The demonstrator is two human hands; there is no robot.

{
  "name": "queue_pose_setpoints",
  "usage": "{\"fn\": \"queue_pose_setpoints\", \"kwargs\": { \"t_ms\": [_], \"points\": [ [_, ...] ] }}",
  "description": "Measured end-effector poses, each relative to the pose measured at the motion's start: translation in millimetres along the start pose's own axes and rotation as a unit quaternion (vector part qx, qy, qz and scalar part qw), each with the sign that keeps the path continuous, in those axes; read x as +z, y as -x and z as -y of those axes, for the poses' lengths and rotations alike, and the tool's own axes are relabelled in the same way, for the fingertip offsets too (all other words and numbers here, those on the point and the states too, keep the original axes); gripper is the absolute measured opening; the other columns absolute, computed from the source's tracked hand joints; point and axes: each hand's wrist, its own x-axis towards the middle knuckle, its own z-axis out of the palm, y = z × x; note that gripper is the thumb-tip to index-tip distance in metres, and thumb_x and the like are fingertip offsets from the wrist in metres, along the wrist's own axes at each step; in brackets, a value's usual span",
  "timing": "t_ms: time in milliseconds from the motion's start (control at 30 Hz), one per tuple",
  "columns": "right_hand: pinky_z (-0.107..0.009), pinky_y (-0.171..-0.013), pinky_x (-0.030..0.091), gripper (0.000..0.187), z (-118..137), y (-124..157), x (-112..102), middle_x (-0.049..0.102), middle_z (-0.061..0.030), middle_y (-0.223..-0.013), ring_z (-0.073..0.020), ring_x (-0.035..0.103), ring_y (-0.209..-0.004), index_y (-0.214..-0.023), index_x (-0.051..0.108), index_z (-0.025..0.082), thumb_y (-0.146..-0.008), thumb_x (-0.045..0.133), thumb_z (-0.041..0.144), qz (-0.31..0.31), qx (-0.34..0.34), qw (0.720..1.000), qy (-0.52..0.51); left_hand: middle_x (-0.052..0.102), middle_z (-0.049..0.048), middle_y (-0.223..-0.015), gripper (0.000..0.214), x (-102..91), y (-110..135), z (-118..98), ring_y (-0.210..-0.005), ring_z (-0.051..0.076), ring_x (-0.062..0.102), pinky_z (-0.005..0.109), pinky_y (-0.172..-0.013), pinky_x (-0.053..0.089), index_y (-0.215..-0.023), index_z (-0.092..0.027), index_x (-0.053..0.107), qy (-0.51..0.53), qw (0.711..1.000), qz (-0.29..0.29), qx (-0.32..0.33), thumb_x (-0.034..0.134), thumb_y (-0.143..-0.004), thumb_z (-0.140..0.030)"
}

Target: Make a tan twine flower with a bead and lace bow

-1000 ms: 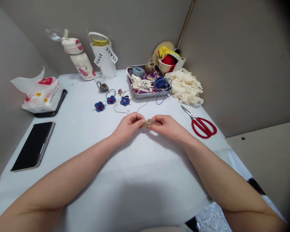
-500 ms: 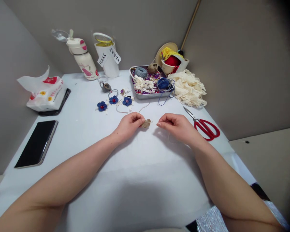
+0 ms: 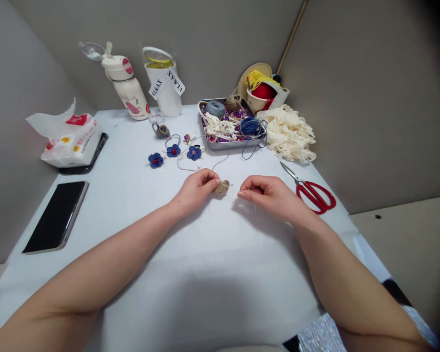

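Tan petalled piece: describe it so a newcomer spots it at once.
On the white table, find the metal tray of yarn. Below it in the picture, the left hand pinches the tan petalled piece. Unlike the three blue flowers lying beyond that hand, it is tan and held.

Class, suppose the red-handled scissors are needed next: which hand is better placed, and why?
Probably the right hand: the red-handled scissors lie beside it, while the left hand, farther off, pinches the brown piece. Whether the right hand holds anything is unclear.
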Motion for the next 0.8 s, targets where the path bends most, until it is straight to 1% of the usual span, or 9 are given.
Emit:
{"fn": "queue_pose_setpoints", "kwargs": {
  "t_ms": [100, 133, 233, 333, 433, 500, 633, 700, 800],
  "points": [
    [-0.025, -0.053, 0.03, 0.023, -3, 0, -4, 0.051, 0.0034, -0.06, -0.0105, 0.04, -0.055, -0.078, 0.066, 0.019, -0.082, 0.063, 0.042, 0.051, 0.02, 0.998, 0.04, 0.063, 0.0025, -0.076, 0.013, -0.1, 0, -1, -0.07, 0.014, 0.056, 0.031, -0.072, 0.043, -0.081, -0.016, 0.061, 0.014, 1.0, 0.012, -0.003, 0.062, -0.082, -0.029],
    [-0.025, -0.053, 0.031, 0.024, -3, 0, -5, 0.052, 0.0031, -0.06, -0.011, 0.041, -0.055, -0.08, 0.067, 0.02, -0.082, 0.064, 0.043, 0.049, 0.024, 0.997, 0.06, 0.063, 0.0025, -0.076, 0.013, 0.1, 1, -2, -0.07, 0.014, 0.056, 0.031, -0.072, 0.044, -0.081, -0.016, 0.061, 0.015, 1.0, 0.015, -0.004, 0.062, -0.081, -0.03],
    [-0.027, -0.056, 0.034, 0.026, -6, -1, -8, 0.055, 0.0018, -0.064, -0.0133, 0.045, -0.058, -0.096, 0.068, 0.02, -0.085, 0.06, 0.042, -0.039, 0.008, 0.992, 0.116, 0.063, 0.0024, -0.074, 0.013, 1.1, 2, -4, -0.069, 0.014, 0.056, 0.032, -0.072, 0.044, -0.08, -0.017, 0.061, 0.021, 1.0, 0.021, -0.006, 0.063, -0.081, -0.029],
    [-0.029, -0.066, 0.041, 0.028, -9, -2, -6, 0.062, -0.0025, -0.078, -0.016, 0.054, -0.068, -0.108, 0.067, 0.021, -0.092, 0.047, 0.031, -0.136, -0.047, 0.98, 0.134, 0.063, 0.0026, -0.074, 0.011, 2.2, 2, -5, -0.068, 0.014, 0.055, 0.033, -0.072, 0.045, -0.078, -0.017, 0.06, 0.032, 0.999, 0.025, -0.009, 0.063, -0.08, -0.027],
    [-0.031, -0.077, 0.045, 0.029, -12, -4, 1, 0.067, -0.0049, -0.09, -0.0176, 0.06, -0.078, -0.109, 0.067, 0.021, -0.093, 0.044, 0.024, -0.148, -0.115, 0.976, 0.111, 0.063, 0.0026, -0.073, 0.01, 2.6, 3, -6, -0.067, 0.014, 0.055, 0.033, -0.072, 0.046, -0.077, -0.018, 0.061, 0.033, 0.999, 0.033, -0.003, 0.063, -0.08, -0.027],
    [-0.032, -0.081, 0.047, 0.029, -13, -5, 7, 0.069, -0.0041, -0.09, -0.0173, 0.063, -0.079, -0.113, 0.066, 0.022, -0.092, 0.046, 0.022, -0.142, -0.134, 0.977, 0.09, 0.063, 0.0027, -0.073, 0.011, 2.4, 3, -7, -0.067, 0.014, 0.055, 0.032, -0.071, 0.046, -0.077, -0.017, 0.061, 0.034, 0.999, 0.041, 0.002, 0.063, -0.08, -0.028],
    [-0.031, -0.078, 0.047, 0.018, -13, -7, 17, 0.068, -0.0025, -0.085, -0.0167, 0.063, -0.078, -0.098, 0.066, 0.022, -0.093, 0.048, 0.021, -0.156, -0.154, 0.971, 0.092, 0.063, 0.0027, -0.073, 0.011, 1.9, 5, -9, -0.067, 0.014, 0.055, 0.032, -0.071, 0.046, -0.078, -0.017, 0.062, 0.03, 0.998, 0.055, 0.004, 0.062, -0.079, -0.027],
    [-0.032, -0.079, 0.045, 0.017, -14, -9, 19, 0.065, -0.0046, -0.089, -0.0178, 0.06, -0.083, -0.087, 0.066, 0.022, -0.093, 0.049, 0.02, -0.18, -0.191, 0.957, 0.12, 0.062, 0.0026, -0.074, 0.01, 1.9, 6, -11, -0.068, 0.014, 0.055, 0.032, -0.071, 0.046, -0.078, -0.017, 0.062, 0.024, 0.998, 0.059, 0.004, 0.061, -0.079, -0.026],
    [-0.034, -0.079, 0.044, 0.017, -15, -11, 20, 0.058, -0.0067, -0.09, -0.0199, 0.056, -0.088, -0.084, 0.067, 0.021, -0.092, 0.052, 0.019, -0.217, -0.223, 0.937, 0.157, 0.062, 0.0027, -0.075, 0.01, 2.2, 7, -12, -0.069, 0.014, 0.055, 0.031, -0.072, 0.045, -0.079, -0.017, 0.062, 0.019, 0.998, 0.065, 0.008, 0.061, -0.08, -0.026]
  ]
}}
